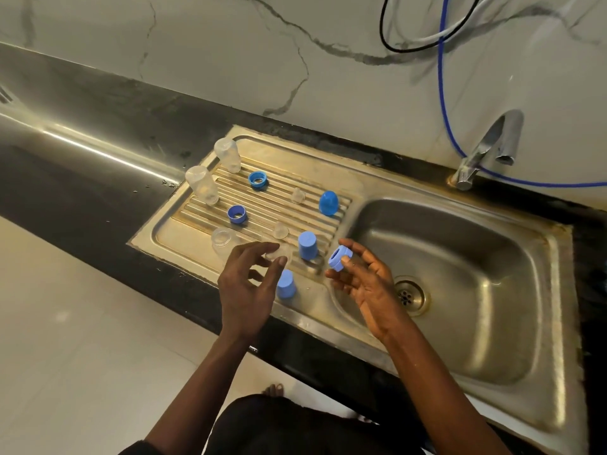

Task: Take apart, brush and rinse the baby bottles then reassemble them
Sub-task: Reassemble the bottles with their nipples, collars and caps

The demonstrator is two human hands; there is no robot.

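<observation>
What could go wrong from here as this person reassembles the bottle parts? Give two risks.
1. The right hand holds the blue ring only at its fingertips beside the basin; it could slip in.
2. A blue cap stands near the sink's front edge, beside the left hand; a nudge might knock it off.

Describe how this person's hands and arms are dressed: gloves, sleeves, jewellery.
The left hand and right hand are bare: no gloves, rings or watch show. Both forearms are uncovered as well. Dark clothing shows only at the picture's bottom edge.
</observation>
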